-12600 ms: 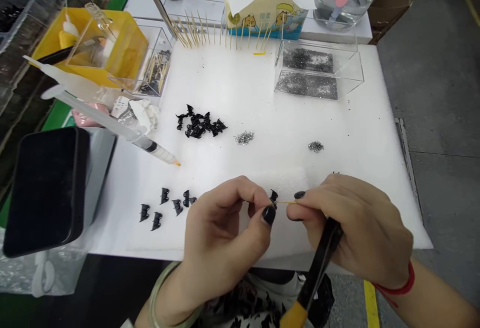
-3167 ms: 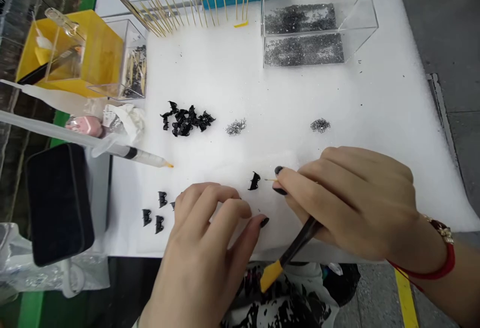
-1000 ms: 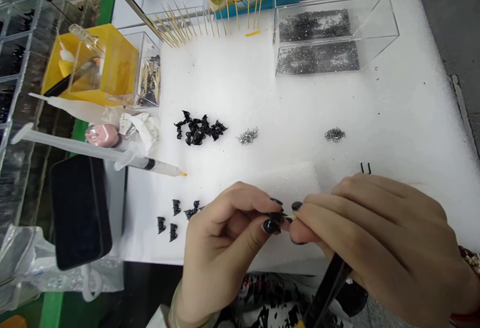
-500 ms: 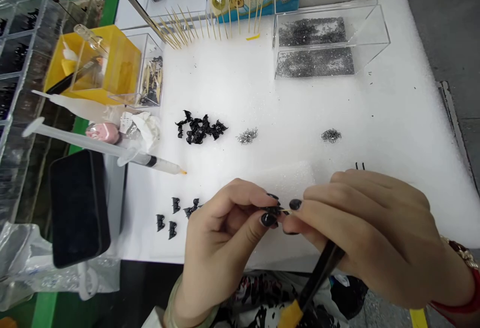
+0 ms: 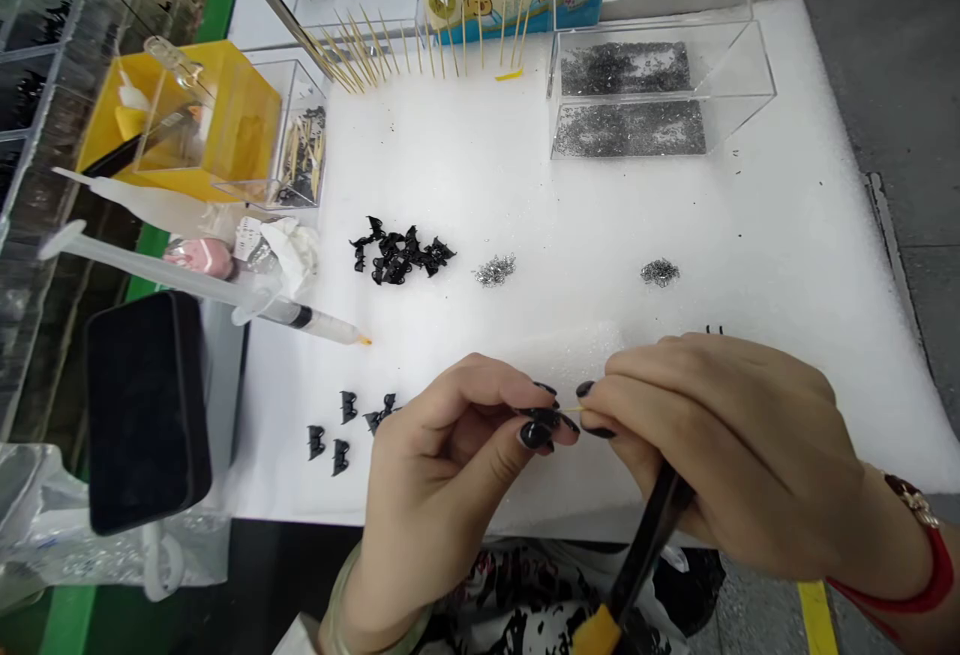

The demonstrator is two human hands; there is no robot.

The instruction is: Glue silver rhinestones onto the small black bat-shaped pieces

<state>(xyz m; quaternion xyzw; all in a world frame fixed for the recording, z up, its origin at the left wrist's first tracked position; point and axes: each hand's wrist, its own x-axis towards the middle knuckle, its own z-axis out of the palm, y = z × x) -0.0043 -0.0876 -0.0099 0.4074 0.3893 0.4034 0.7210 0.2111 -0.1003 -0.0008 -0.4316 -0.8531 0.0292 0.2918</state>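
Observation:
My left hand (image 5: 431,475) pinches a small black bat-shaped piece (image 5: 541,417) between thumb and forefinger; the fingertips hide much of it. My right hand (image 5: 739,450) holds a thin toothpick (image 5: 572,409) by fingertips and thumb, its far end at the black piece. Below the right palm sticks out a black tool (image 5: 649,535) with a yellow-orange part; its hold is hidden. Several loose black bats (image 5: 340,457) lie left of my left hand. Farther back are a heap of black bats (image 5: 401,255) and two small piles of tiny metal bits, one silvery (image 5: 495,270), one darker (image 5: 660,272).
Left stand a syringe (image 5: 180,280), a phone (image 5: 146,415), a yellow box (image 5: 240,125) and a clear box of toothpicks (image 5: 304,155). Upright toothpicks (image 5: 405,50) line the back of the white foam board (image 5: 810,285), beside a clear acrylic stand (image 5: 739,85).
My right fingertips have drawn slightly away from the black piece, so more of the toothpick shows between the hands. The left hand keeps its pinch. The view has shifted a little.

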